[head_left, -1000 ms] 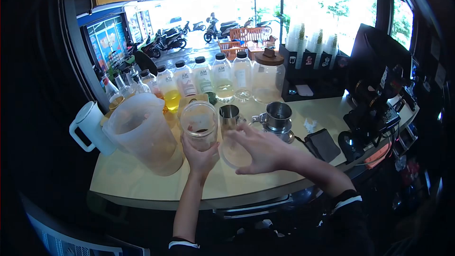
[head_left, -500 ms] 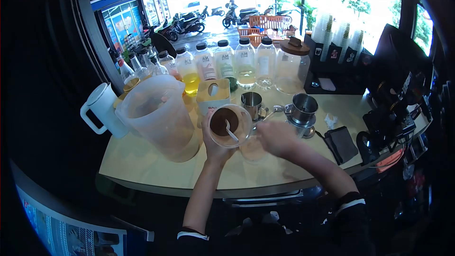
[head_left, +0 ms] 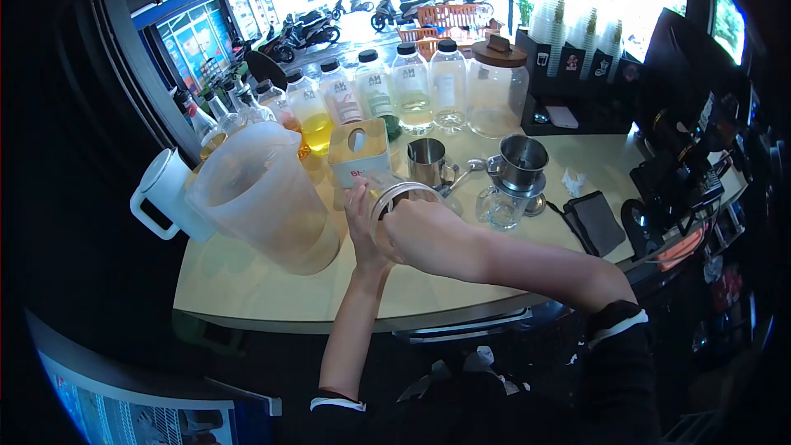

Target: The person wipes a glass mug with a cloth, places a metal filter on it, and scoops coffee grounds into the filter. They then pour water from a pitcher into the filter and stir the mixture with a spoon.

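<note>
My left hand [head_left: 359, 227] is wrapped round a clear jar [head_left: 381, 184], which it holds tilted above the counter. My right hand [head_left: 432, 239] reaches into the jar's mouth with curled fingers; the fingertips and anything in them are hidden. The dark brown powder and white spoon seen in the jar earlier are now mostly covered by this hand. Just beyond are a white carton [head_left: 359, 166] with a round hole and a steel pitcher [head_left: 426, 163]. To the right, a metal drip filter [head_left: 522, 163] sits on a glass mug [head_left: 499, 208].
A large cloudy plastic pitcher [head_left: 264, 206] and a white jug [head_left: 169, 189] stand left on the counter [head_left: 255, 292]. Bottles with black caps [head_left: 413, 91] line the back beside a wooden-lidded jar [head_left: 497, 103]. A dark pouch [head_left: 595, 224] lies right.
My right hand has moved left from beside the jar into its mouth. The jar has tipped further, and its contents are now largely hidden. The view has shifted slightly.
</note>
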`<control>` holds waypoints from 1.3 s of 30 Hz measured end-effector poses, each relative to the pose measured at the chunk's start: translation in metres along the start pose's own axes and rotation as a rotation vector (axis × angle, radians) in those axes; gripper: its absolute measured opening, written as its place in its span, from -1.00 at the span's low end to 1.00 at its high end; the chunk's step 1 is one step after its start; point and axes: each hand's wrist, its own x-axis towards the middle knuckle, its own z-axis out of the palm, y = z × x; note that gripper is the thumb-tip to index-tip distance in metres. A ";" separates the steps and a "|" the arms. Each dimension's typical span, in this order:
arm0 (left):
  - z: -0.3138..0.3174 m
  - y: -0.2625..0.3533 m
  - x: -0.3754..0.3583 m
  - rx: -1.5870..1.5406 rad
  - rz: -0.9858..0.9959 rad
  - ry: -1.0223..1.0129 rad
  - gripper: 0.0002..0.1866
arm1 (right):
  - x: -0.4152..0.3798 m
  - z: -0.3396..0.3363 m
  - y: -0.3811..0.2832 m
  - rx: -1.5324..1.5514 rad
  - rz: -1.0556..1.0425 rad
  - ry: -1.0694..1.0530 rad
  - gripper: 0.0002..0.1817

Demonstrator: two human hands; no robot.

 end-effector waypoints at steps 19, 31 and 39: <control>-0.005 0.023 0.006 0.200 0.153 -0.077 0.10 | 0.005 0.013 0.006 -0.407 0.065 -0.027 -0.79; -0.006 0.033 0.009 0.057 0.078 -0.065 0.11 | -0.008 0.008 0.006 -0.410 -0.041 0.185 -0.89; -0.005 0.025 0.007 0.131 0.080 -0.055 0.13 | -0.007 0.006 0.007 -0.394 -0.077 0.240 -0.86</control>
